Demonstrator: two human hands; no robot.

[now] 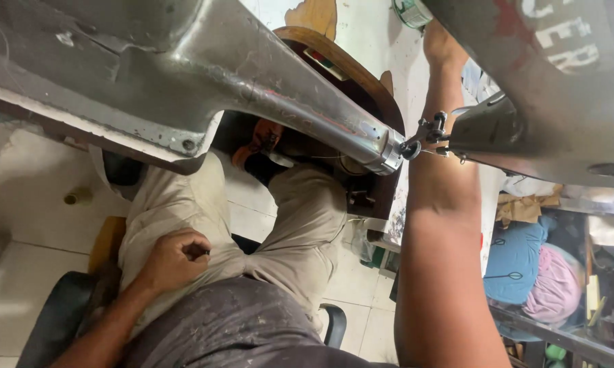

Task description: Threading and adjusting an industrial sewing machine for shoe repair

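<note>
Left hand (177,257), lower left of frame: fingers clenched into a loose fist, resting on the left thigh of the beige trousers (184,204). Something small may be pinched in it, can't tell.

Right hand (439,44), top right: reaches up past the machine, mostly hidden behind the grey machine head (559,82). Finger state not visible, can't tell. Forearm runs down the right-centre of frame.

The work sits at the machine's cylinder arm (307,102), a worn metal arm running diagonally from upper left to centre, ending in a ring tip next to the needle-bar mechanism (433,129).

Judgement on doing it well: keep the right forearm off the needle mechanism, it passes just beside it. Steady the body with the fisted hand on the thigh, keep the line of sight on the arm tip.

Around: brown wooden seat or stand edge (341,61) behind the arm, orange-and-black footwear (262,140) below it at centre, white tiled floor (21,204) at left, small yellowish spool (79,196) on the floor, blue and pink cloth bundles (531,272) lower right, black chair arm (334,324) bottom centre.

In the way: the arm and head block most of the upper view.
</note>
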